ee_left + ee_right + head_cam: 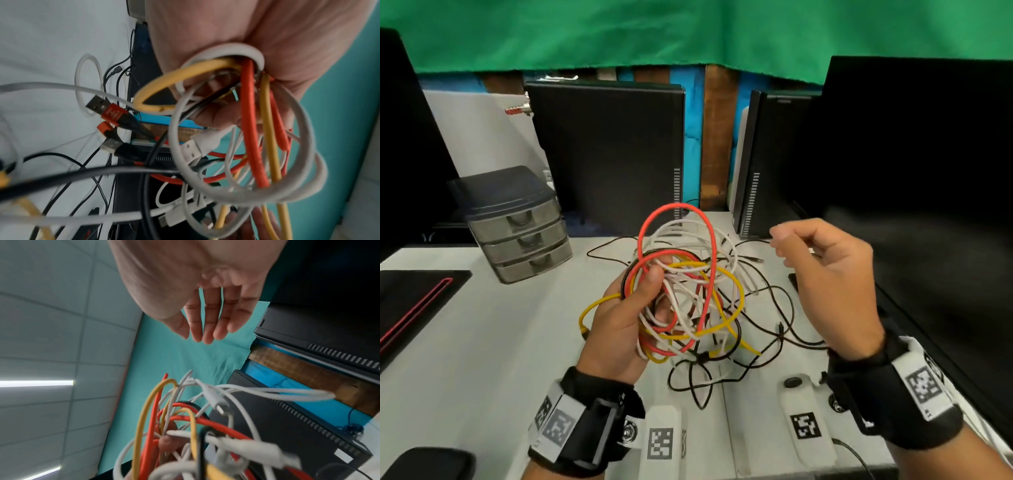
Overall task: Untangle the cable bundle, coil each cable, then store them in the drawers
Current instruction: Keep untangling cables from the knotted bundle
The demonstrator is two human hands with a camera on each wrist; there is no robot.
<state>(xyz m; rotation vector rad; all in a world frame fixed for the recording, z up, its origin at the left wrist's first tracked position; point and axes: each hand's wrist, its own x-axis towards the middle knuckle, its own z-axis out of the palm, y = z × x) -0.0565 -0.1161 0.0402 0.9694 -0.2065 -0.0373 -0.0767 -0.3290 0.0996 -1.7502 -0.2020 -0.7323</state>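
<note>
Cable bundle [681,294], still knotted, is gripped by left hand [626,318]; right hand [828,284], at three o'clock, is held loose and empty; drawers [524,233], at ten o'clock, are shut; nothing is coiled.

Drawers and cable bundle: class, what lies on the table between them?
In the head view, only bare white table lies between the drawers and the cable bundle gripped by the left hand.

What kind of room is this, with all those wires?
Probably an office or computer lab: black computer towers stand at the back of a white desk, a dark monitor sits at the right, and a small drawer unit waits nearby.
</note>
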